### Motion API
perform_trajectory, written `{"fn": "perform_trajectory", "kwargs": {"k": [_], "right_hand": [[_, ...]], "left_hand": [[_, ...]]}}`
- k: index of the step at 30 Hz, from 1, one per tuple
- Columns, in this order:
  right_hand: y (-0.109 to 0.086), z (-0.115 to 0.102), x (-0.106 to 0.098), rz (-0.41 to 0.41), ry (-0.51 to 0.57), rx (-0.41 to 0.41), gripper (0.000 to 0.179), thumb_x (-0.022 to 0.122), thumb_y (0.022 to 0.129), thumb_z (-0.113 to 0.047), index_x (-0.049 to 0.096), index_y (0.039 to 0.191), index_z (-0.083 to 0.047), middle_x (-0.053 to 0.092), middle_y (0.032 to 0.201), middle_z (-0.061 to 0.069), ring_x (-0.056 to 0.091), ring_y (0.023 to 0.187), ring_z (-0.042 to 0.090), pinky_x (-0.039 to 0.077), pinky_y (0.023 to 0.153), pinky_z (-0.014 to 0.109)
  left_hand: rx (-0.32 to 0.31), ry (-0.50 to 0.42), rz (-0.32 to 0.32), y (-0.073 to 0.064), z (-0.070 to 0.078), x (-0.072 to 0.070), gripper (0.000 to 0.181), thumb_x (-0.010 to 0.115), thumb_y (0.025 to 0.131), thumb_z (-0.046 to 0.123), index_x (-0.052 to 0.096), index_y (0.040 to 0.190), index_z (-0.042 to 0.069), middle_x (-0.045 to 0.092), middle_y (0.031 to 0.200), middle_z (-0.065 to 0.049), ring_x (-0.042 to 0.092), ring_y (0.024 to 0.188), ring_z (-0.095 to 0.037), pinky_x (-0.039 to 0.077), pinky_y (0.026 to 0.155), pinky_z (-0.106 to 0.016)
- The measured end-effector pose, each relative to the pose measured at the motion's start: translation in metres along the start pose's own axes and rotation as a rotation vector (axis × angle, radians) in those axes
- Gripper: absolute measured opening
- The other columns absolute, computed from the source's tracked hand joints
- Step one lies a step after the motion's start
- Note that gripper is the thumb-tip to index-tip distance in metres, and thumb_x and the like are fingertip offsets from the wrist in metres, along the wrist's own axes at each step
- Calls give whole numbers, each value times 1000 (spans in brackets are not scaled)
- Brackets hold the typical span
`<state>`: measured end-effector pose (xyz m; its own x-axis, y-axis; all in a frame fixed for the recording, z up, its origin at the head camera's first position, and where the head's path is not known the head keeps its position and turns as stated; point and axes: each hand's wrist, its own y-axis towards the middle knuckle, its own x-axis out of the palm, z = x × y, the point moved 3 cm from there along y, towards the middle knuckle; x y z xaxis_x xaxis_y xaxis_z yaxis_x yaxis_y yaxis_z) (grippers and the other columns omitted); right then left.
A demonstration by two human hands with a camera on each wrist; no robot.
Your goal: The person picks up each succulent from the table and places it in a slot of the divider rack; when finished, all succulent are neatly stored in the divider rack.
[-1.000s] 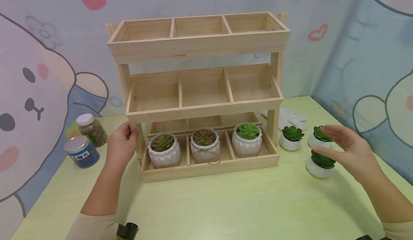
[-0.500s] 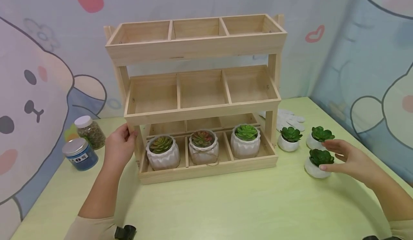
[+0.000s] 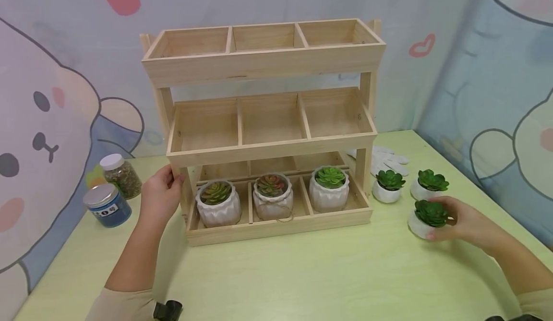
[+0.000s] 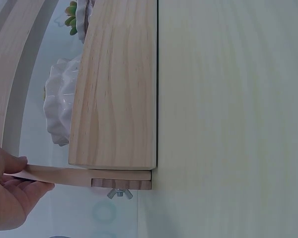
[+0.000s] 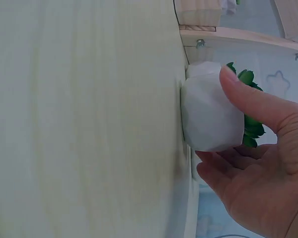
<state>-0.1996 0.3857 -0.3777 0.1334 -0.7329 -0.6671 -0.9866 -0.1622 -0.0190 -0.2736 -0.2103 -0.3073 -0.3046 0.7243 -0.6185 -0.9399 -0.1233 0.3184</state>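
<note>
My left hand [image 3: 162, 191] grips the left upright of a three-tier wooden shelf [image 3: 263, 64]; in the left wrist view the thumb and fingers pinch this wooden upright [image 4: 54, 174]. At the right, my right hand [image 3: 468, 222] holds a small white pot with a dark green succulent [image 3: 431, 213], thumb on its near side and fingers around the far side. The right wrist view has the white pot [image 5: 211, 114] standing on the table. Two similar potted succulents stand behind it, one to the left [image 3: 389, 186] and one farther back [image 3: 428, 184].
Three larger white pots, including the middle one [image 3: 273, 196], occupy the shelf's bottom tier. Left of the shelf stand a blue jar [image 3: 108, 206] and a jar of brownish grains [image 3: 125, 177]. White gloves [image 3: 386, 160] lie behind the small pots.
My right hand has come down from above the small pots and closed around the nearest one. The left hand keeps its hold on the shelf upright.
</note>
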Motion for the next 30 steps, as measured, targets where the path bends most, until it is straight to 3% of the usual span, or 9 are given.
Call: {"fn": "perform_trajectory", "kwargs": {"k": [10, 16, 19, 23, 30], "right_hand": [[4, 0, 5, -19, -38, 43, 83, 81, 73, -21, 34, 134, 9, 41, 132, 30, 44, 117, 36, 45, 75, 15], [3, -3, 4, -13, -30, 48, 84, 81, 74, -23, 33, 134, 11, 42, 131, 31, 44, 117, 39, 46, 75, 15], [4, -7, 2, 8, -22, 27, 82, 81, 74, -20, 34, 134, 11, 46, 129, 30, 53, 108, 21, 48, 74, 16], [4, -18, -1, 27, 15, -7, 81, 81, 74, -16, 34, 133, 12, 48, 126, 29, 54, 95, 0, 51, 73, 20], [3, -53, 4, 27, 84, -59, 79, 81, 73, -16, 36, 132, 10, 48, 127, 27, 53, 99, -4, 53, 76, 21]], "left_hand": [[11, 7, 8, -1, 0, 0, 37, 51, 97, 9, 49, 131, -6, 55, 123, -26, 55, 109, -42, 48, 87, -51], [13, 9, 14, -1, -1, 1, 37, 50, 97, 8, 49, 131, -7, 54, 123, -27, 55, 110, -42, 48, 87, -51], [12, 11, 14, 0, -2, 2, 37, 50, 97, 8, 49, 131, -6, 55, 123, -26, 55, 110, -41, 48, 87, -51], [5, 11, 9, 1, -1, 1, 37, 50, 97, 8, 48, 132, -6, 54, 124, -26, 55, 110, -41, 48, 87, -50], [3, 10, 4, 0, 0, 1, 38, 49, 97, 9, 48, 132, -6, 54, 125, -26, 55, 110, -41, 48, 87, -51]]}}
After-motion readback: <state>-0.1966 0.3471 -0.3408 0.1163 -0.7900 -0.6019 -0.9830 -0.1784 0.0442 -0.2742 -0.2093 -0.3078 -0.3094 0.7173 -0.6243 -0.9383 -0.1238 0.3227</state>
